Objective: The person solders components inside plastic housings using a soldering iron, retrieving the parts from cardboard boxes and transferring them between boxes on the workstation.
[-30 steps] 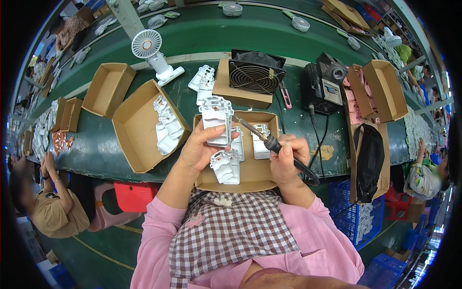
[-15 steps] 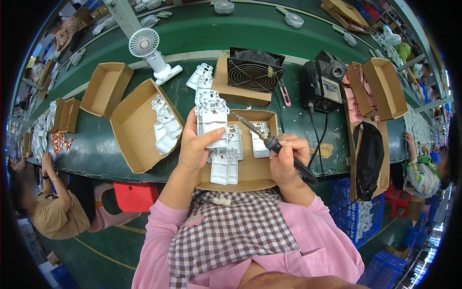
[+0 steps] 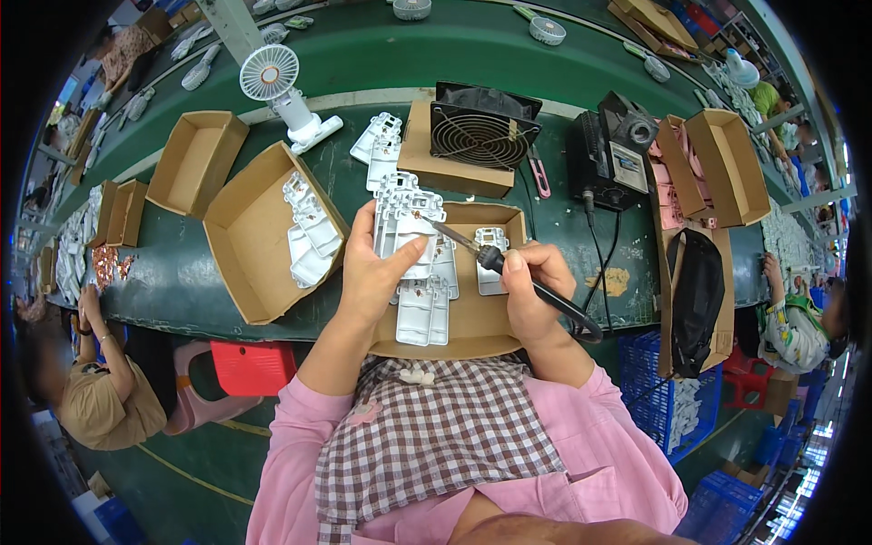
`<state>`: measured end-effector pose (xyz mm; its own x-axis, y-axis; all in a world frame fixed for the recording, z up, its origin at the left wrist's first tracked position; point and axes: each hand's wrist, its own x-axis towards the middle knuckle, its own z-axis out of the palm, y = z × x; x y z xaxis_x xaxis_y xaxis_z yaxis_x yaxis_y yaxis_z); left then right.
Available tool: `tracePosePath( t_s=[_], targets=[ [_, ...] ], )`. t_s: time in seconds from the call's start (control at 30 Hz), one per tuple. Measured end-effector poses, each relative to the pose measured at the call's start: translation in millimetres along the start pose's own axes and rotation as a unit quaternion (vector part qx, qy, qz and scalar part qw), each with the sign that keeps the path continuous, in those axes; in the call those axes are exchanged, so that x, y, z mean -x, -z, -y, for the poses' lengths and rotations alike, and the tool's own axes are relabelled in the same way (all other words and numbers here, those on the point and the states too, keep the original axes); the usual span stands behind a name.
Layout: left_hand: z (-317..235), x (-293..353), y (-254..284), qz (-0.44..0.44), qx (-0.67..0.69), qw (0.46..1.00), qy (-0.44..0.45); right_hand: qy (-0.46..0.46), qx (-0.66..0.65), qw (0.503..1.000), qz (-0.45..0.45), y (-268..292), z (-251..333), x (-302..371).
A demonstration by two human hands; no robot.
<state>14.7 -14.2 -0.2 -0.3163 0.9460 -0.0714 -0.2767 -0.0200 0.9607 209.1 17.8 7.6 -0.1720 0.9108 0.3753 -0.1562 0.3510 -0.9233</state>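
Observation:
My left hand (image 3: 371, 272) is closed around a few overlapping white plastic casings (image 3: 396, 227), its thumb lying across the front one. In my right hand (image 3: 536, 295) is a black-handled soldering iron (image 3: 491, 260), gripped like a pen. Its metal tip reaches the top one of the held casings, near a small copper-coloured piece; whether it touches cannot be made out. Beneath both hands stands a shallow cardboard box (image 3: 495, 329) with more white casings (image 3: 423, 313) in it.
At the left is a larger cardboard box (image 3: 243, 250) holding several casings. A small white fan (image 3: 270, 74) stands behind it. Farther back are a black metal fan (image 3: 481, 136) on cardboard and a soldering station (image 3: 607, 159), its cables trailing. A black pouch (image 3: 696, 304) lies right.
The soldering iron's tip has moved left and slightly down, onto the held casings. These have tilted a little and fanned out in my left hand.

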Motion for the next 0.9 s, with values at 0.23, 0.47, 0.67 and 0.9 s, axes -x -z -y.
tracePosePath(
  t_s=[0.23, 0.47, 0.67, 0.9],
  targets=[
    [-1.7, 1.4, 0.0, 0.001, 0.001, 1.000, 0.002, -0.011, -0.005, 1.000, -0.001, -1.1, -1.7, -1.3],
    [-3.3, 1.7, -0.7, -0.001, -0.015, 1.000, 0.003, -0.017, -0.003, 1.000, 0.000, -1.3, -1.1, -2.1],
    [-2.3, 0.9, 0.7, 0.003, -0.006, 1.000, 0.002, -0.023, -0.001, 1.000, -0.008, -2.4, 0.7, -2.8],
    [-1.4, 0.6, 0.3, 0.005, -0.011, 1.000, 0.007, -0.008, -0.013, 0.999, -0.032, 2.1, -11.2, 0.0]
  ],
)
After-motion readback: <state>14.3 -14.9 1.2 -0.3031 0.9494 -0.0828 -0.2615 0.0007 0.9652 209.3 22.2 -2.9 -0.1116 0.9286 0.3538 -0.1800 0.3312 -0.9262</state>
